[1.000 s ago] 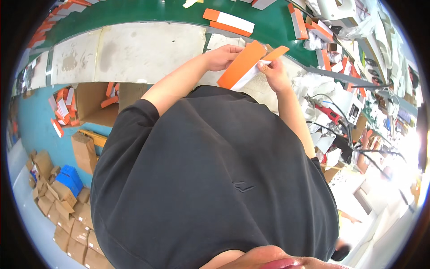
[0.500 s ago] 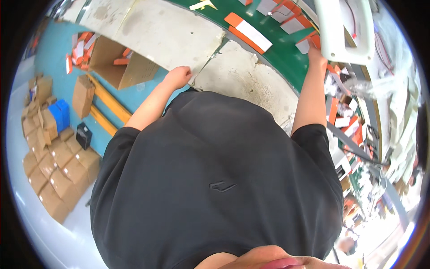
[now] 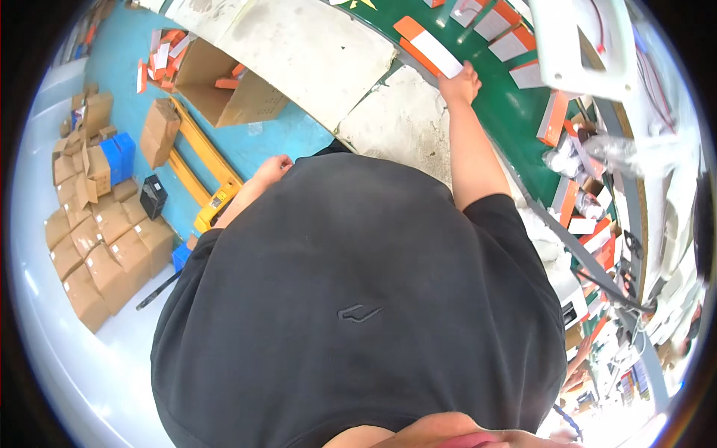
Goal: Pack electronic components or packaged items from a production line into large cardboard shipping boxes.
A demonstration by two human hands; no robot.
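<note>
My right hand (image 3: 461, 84) is at the near right end of a long orange-and-white box (image 3: 429, 47) that lies on the green belt. Its fingers bend round that end of the box, and the thumb is partly hidden. Close to the front of my dark shirt, my left hand (image 3: 275, 169) hangs with loosely curled fingers, and nothing shows in it. More orange-and-white boxes (image 3: 514, 43) stand in a row on the belt, farther to the right.
A pale, stained tabletop (image 3: 306, 52) borders the green belt (image 3: 489, 93). A white machine frame (image 3: 571, 52) overhangs the belt at right. To the left are an open carton (image 3: 224, 93) with orange-and-white boxes, a yellow pallet truck (image 3: 216, 201) and stacked brown cartons (image 3: 112, 257).
My right hand has come left from the boxes under the white frame to the lone box's end. My left hand has drawn back toward my body. The view has shifted a little.
</note>
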